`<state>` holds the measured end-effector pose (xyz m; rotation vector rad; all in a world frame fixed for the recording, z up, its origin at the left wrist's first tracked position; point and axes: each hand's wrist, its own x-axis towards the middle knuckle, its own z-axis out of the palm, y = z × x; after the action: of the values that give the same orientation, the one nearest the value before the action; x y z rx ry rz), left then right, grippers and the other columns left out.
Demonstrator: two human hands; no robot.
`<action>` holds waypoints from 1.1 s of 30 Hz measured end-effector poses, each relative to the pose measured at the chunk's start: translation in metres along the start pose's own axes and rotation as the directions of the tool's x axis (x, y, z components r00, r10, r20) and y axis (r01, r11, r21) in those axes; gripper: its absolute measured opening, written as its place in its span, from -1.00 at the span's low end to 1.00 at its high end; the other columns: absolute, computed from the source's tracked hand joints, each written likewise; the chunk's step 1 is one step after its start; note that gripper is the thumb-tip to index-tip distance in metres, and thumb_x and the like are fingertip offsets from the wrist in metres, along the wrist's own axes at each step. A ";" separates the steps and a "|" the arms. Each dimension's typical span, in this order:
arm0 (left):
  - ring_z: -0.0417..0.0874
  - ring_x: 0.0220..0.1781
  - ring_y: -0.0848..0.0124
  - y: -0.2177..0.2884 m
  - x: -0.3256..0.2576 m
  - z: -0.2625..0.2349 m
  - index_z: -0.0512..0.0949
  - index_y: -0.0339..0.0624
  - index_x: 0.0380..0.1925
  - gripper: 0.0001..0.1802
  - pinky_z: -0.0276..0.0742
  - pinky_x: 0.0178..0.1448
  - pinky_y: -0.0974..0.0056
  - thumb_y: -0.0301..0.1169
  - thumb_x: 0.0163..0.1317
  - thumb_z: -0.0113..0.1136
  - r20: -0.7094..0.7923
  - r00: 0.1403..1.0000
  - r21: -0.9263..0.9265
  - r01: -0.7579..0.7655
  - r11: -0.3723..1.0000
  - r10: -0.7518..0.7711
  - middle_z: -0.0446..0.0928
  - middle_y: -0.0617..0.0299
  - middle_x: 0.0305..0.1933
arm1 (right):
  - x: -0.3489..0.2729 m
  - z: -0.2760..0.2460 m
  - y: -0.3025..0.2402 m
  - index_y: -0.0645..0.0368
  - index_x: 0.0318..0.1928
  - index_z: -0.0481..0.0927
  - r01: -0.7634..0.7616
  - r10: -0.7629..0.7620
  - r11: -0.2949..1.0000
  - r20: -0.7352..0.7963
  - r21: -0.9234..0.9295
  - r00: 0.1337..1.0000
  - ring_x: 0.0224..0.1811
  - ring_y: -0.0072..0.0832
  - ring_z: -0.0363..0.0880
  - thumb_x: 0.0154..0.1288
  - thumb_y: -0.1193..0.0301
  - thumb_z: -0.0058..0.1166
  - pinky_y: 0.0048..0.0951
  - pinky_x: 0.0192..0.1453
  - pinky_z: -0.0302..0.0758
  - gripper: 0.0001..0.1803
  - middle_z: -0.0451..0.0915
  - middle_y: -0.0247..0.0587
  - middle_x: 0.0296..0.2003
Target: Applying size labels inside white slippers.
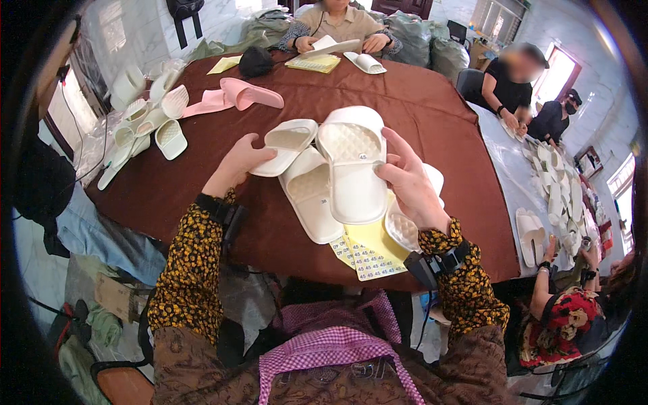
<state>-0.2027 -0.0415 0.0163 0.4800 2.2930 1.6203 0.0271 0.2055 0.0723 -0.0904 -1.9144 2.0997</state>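
Note:
My left hand pinches the edge of a white slide slipper, thumb on top and the other fingers partly hidden. In my right hand is another white slide slipper, gripped at its right edge, with a small size sticker on its footbed. Between and partly beneath these two lies a third white slipper. Yellow-backed sheets of size stickers lie at the table's near edge, below the slippers. Beside my right wrist another white slipper is partly covered.
A brown cloth covers the table. Pink slippers and a pile of white slippers lie at left. Across sits a person with sticker sheets. Other people work at a right-hand table with heaped slippers.

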 end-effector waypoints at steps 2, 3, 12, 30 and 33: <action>0.63 0.06 0.22 0.007 -0.017 -0.011 0.20 -0.54 0.29 -0.26 0.61 0.07 0.19 -0.46 0.16 0.26 0.149 0.988 -0.171 0.057 0.984 -0.032 0.50 -0.11 0.13 | 0.001 0.014 -0.003 0.30 0.44 0.02 0.006 -0.006 1.000 0.039 -0.005 0.999 -0.27 -0.60 0.51 0.22 0.62 0.00 -0.56 -0.21 0.43 -0.21 0.58 -0.20 -0.23; 0.65 0.00 0.23 0.014 -0.031 -0.012 0.22 -0.53 0.27 -0.32 0.62 0.04 0.21 -0.51 0.18 0.22 0.165 0.986 -0.328 0.066 0.942 -0.011 0.52 -0.09 0.10 | 0.002 0.018 -0.004 0.32 0.43 0.02 0.016 -0.015 1.000 0.075 -0.013 0.997 -0.28 -0.60 0.51 0.22 0.61 -0.01 -0.56 -0.22 0.43 -0.23 0.58 -0.21 -0.24; 0.59 0.12 0.25 -0.038 -0.118 -0.019 0.11 -0.46 0.36 -0.31 0.55 0.16 0.21 -0.62 0.21 0.03 -0.358 0.934 -0.478 -0.184 0.859 0.000 0.46 -0.09 0.17 | 0.013 0.069 0.015 0.26 0.40 0.11 0.023 0.083 0.962 0.373 -0.271 0.924 -0.33 -0.54 0.56 0.27 0.55 0.00 -0.47 -0.22 0.51 -0.31 0.58 -0.19 -0.28; 0.09 0.43 -0.28 -0.015 -0.188 0.070 0.39 -0.20 0.21 -0.36 0.05 0.38 -0.18 -0.16 0.16 0.26 -0.039 0.787 0.679 -0.431 0.595 0.615 0.09 -0.21 0.45 | 0.081 0.036 0.014 0.31 0.05 0.46 0.294 0.160 0.366 0.371 -0.883 0.915 -0.08 -0.03 0.60 0.23 0.34 0.11 -0.16 -0.02 0.50 -0.57 0.60 0.22 -0.16; 0.11 0.42 -0.27 -0.024 -0.184 0.078 0.40 -0.15 0.22 -0.33 0.05 0.38 -0.16 -0.15 0.12 0.30 -0.011 0.830 0.630 -0.427 0.648 0.558 0.11 -0.19 0.45 | 0.091 0.030 0.041 0.31 -0.02 0.47 0.373 0.097 0.379 0.437 -0.847 0.894 -0.07 0.06 0.58 0.19 0.34 0.13 -0.07 -0.02 0.49 -0.61 0.60 0.25 -0.18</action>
<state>-0.0064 -0.0616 -0.0229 1.2481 3.0337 1.0882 -0.0744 0.1977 0.0490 0.3286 -3.0067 0.6609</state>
